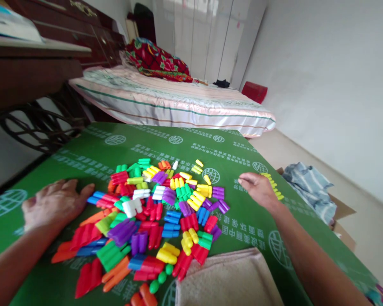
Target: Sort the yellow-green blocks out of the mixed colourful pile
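the bare left hand (pixel 55 202) lies palm down on the green desk (pixel 147 153) printed with pale globes and writing, its fingers loosely spread and gripping nothing visible; the thumb tip is right by a blue plastic piece (pixel 96 195) at the left edge of a heap of multicoloured, ribbed plastic building pieces (pixel 171 226) spread over the middle of the desk. the bare right hand (pixel 258 187) is to the right of the heap, fingers curled in with the tips near the thumb; whether anything is pinched there i cannot tell. just beyond it, by the desk's right edge, is a row of yellow plastic pieces (pixel 273 187). a folded beige cloth (pixel 226 280) lies at the near edge, touching red pieces
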Motion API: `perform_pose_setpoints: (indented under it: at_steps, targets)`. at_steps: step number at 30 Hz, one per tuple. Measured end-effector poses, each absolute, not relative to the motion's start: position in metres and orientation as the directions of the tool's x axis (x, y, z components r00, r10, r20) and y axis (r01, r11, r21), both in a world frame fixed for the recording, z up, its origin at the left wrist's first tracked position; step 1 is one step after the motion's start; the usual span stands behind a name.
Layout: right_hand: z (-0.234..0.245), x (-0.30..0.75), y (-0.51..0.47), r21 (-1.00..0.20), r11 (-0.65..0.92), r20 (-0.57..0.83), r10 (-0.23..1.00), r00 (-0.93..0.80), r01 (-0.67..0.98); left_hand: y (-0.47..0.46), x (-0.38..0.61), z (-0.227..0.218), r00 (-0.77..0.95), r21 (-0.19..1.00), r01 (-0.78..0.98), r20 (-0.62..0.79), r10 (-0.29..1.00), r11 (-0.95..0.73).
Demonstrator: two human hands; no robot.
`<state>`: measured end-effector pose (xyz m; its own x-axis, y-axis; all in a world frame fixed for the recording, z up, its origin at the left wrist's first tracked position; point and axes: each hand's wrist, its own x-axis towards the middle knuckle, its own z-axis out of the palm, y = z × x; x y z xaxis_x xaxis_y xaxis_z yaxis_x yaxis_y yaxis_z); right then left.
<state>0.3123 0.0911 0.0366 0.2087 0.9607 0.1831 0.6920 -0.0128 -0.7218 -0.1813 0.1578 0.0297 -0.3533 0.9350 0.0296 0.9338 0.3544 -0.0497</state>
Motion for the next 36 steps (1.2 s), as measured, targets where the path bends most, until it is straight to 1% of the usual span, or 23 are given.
perform_pose_setpoints:
  at_steps: [2, 5, 10, 12, 17, 22, 28, 34, 36]
  targets:
    - [0.03, 0.292, 0.097, -0.702, 0.059, 0.187, 0.977, 0.104, 0.71, 0.157, -0.182, 0.028, -0.367, -0.033, 0.929, 0.01, 0.93, 0.368]
    - [0.025, 0.26, 0.107, -0.637, 0.139, 0.189, 0.982, -0.022, 0.758, 0.154, -0.182, 0.027, -0.359, 0.008, 0.933, 0.015, 0.933, 0.359]
    - [0.039, 0.205, 0.12, -0.493, 0.314, 0.224, 0.947, -0.23, 0.812, 0.147, -0.183, 0.027, -0.311, 0.063, 0.949, 0.048, 0.949, 0.308]
    - [0.046, 0.189, 0.125, -0.441, 0.341, 0.229, 0.937, -0.263, 0.83, 0.145, -0.183, 0.028, -0.304, 0.071, 0.951, 0.057, 0.951, 0.3]
    - [0.056, 0.163, 0.14, -0.339, 0.329, 0.164, 0.943, -0.289, 0.881, 0.14, -0.183, 0.027, -0.284, 0.092, 0.957, 0.081, 0.955, 0.276]
    - [0.059, 0.133, 0.149, -0.287, 0.379, 0.132, 0.925, -0.356, 0.88, 0.14, -0.184, 0.022, -0.287, 0.092, 0.956, 0.114, 0.951, 0.278]
    - [0.065, 0.096, 0.149, -0.251, 0.465, 0.068, 0.883, -0.464, 0.849, 0.141, -0.185, 0.015, -0.296, 0.099, 0.954, 0.142, 0.944, 0.284]
    - [0.068, 0.074, 0.143, -0.174, 0.572, -0.062, 0.806, -0.588, 0.802, 0.141, -0.187, 0.01, -0.321, 0.108, 0.946, 0.157, 0.934, 0.307]
    - [0.068, 0.074, 0.14, -0.145, 0.585, -0.104, 0.793, -0.601, 0.798, 0.141, -0.186, 0.009, -0.323, 0.111, 0.945, 0.161, 0.933, 0.308]
